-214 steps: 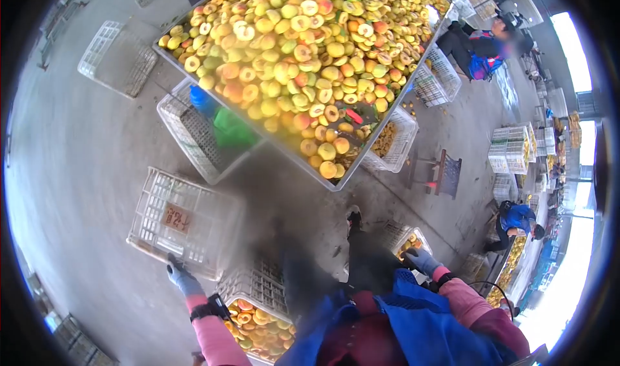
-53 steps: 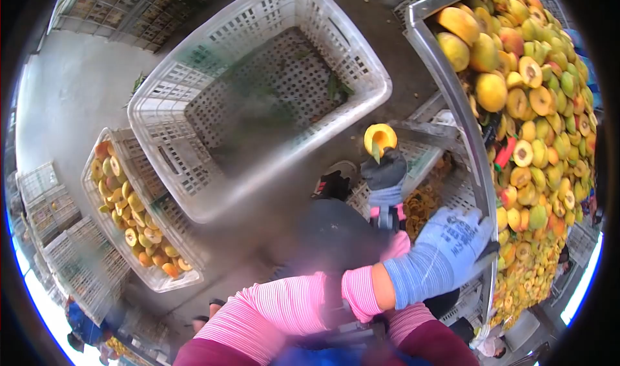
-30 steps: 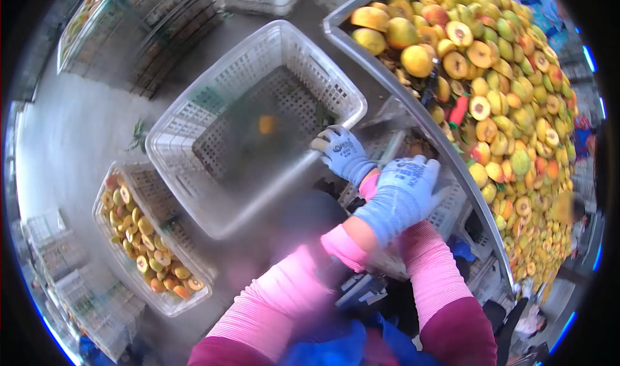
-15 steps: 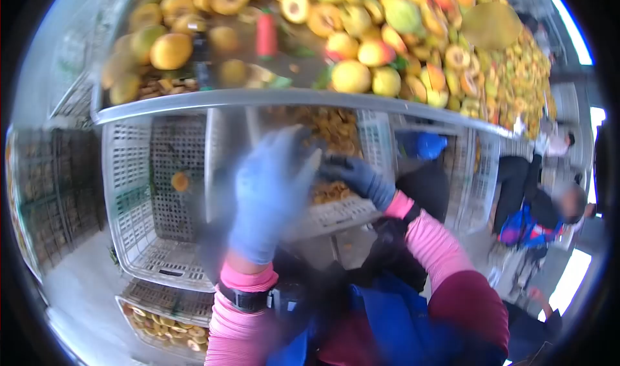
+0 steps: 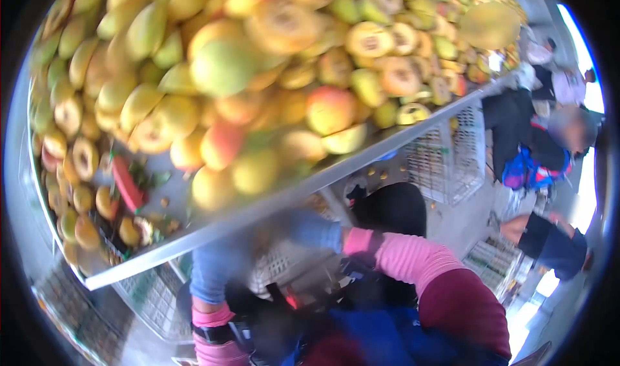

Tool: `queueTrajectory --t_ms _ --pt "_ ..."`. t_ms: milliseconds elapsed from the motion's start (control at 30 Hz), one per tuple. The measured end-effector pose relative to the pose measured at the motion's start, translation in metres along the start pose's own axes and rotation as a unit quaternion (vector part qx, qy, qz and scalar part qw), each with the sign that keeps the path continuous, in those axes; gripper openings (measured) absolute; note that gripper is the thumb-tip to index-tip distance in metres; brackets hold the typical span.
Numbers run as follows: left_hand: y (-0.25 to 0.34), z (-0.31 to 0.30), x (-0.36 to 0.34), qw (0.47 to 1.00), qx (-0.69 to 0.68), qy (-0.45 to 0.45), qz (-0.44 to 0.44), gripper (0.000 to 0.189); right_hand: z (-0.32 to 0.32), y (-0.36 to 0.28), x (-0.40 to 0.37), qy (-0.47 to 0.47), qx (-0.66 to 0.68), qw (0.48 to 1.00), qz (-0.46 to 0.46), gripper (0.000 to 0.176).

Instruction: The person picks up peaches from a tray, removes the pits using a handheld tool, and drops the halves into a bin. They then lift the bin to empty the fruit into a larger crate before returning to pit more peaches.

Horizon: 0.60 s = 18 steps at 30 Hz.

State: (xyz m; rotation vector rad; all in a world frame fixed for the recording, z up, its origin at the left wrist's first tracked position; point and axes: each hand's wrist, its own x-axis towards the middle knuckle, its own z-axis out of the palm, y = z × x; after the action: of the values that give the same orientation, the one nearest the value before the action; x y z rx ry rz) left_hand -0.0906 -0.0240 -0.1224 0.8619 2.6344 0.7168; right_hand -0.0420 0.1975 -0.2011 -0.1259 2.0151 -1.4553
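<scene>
Two gloved hands work low under the desk's metal rim. The left hand and right hand are both blurred, so I cannot tell whether either grip is wide, narrow or holding anything. Half a second ago the crates below were in view; now the view has swung up and heaped peaches, whole and halved, fill it. The white crate lies between the hands, contents hidden. A red-handled tool lies among the fruit.

Yellow, green and red-blushed peaches, pink striped sleeve, blue-gloved left hand, red tool handle, white crate.
</scene>
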Motion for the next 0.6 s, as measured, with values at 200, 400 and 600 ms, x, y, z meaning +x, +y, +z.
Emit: queueTrajectory --t_ms 200,400,600 --pt "-0.014 -0.008 0.016 0.990 -0.031 -0.110 -0.085 0.047 -0.051 -0.012 -0.007 -0.021 -0.134 0.989 0.058 0.036" --pt "0.028 -0.026 0.030 0.981 -0.091 -0.119 -0.122 0.051 -0.059 -0.018 -0.038 0.100 -0.194 0.976 -0.017 0.030" --pt "0.058 0.026 -0.006 0.995 0.000 0.025 -0.101 0.041 0.016 0.060 -0.018 0.128 -0.314 0.935 -0.107 0.034"
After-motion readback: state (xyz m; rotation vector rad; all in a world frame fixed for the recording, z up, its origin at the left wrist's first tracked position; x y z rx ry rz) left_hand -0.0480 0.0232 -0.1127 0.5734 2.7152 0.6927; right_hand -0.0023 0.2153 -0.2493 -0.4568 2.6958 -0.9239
